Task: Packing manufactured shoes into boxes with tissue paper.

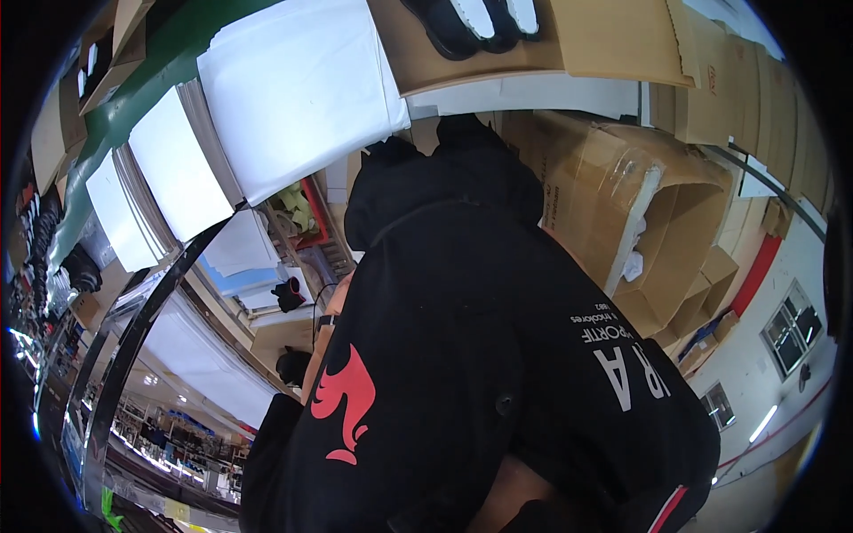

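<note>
My black sweatshirt with a red emblem point(343, 401) fills the middle of the view and blocks much of what lies around my hands. Past its left edge shows part of my left hand point(340, 295), with a dark band point(328, 320) at the wrist. Its fingers are hidden behind the shirt, so what it touches cannot be made out. A small black and red object point(287, 294) lies a little to the left of that hand. My right hand is out of sight.
Black shoes point(449, 28) with white insides rest in a cardboard box at the top. White sheets or flat boxes point(298, 89) are stacked at upper left. A large open carton point(577, 200) stands at right. A dark curved rail point(147, 329) runs down the left.
</note>
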`<control>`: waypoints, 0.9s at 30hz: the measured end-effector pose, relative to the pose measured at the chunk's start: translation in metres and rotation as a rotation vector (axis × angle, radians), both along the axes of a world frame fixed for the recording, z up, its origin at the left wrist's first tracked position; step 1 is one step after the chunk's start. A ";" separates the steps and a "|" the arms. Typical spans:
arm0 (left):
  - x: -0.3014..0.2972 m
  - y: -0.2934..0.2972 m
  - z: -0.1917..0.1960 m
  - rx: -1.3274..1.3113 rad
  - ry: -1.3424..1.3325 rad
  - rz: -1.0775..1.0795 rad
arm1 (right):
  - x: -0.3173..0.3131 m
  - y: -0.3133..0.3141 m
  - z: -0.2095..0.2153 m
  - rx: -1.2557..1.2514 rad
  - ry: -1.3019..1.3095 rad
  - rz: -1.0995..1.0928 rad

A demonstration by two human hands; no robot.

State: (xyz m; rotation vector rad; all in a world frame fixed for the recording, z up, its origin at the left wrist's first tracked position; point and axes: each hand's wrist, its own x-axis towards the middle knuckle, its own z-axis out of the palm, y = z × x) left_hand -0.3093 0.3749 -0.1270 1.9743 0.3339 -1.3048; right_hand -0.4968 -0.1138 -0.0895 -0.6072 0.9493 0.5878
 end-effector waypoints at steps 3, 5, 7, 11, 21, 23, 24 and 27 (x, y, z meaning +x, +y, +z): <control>-0.002 0.007 -0.003 0.020 0.010 -0.156 | -0.005 0.012 -0.001 -0.048 -0.066 0.042; 0.002 0.008 -0.008 0.023 0.018 -0.273 | -0.011 0.020 -0.015 -0.170 -0.081 0.269; 0.011 -0.012 -0.016 0.010 0.015 -0.391 | -0.018 0.015 -0.036 -0.300 -0.089 0.500; 0.008 -0.017 -0.025 0.016 0.022 -0.609 | -0.062 0.009 -0.046 -0.452 -0.071 0.857; -0.009 0.046 -0.086 0.204 -0.050 -0.944 | -0.053 -0.035 -0.068 -0.857 -0.248 1.001; 0.033 -0.005 -0.051 -0.161 -0.119 -0.085 | 0.015 -0.052 -0.044 -0.886 -0.156 0.970; 0.041 0.006 -0.058 -0.127 -0.003 0.057 | 0.038 -0.058 -0.041 -0.856 -0.115 0.949; 0.084 -0.040 -0.028 -0.231 0.167 0.652 | 0.064 -0.078 -0.060 -1.064 0.028 0.657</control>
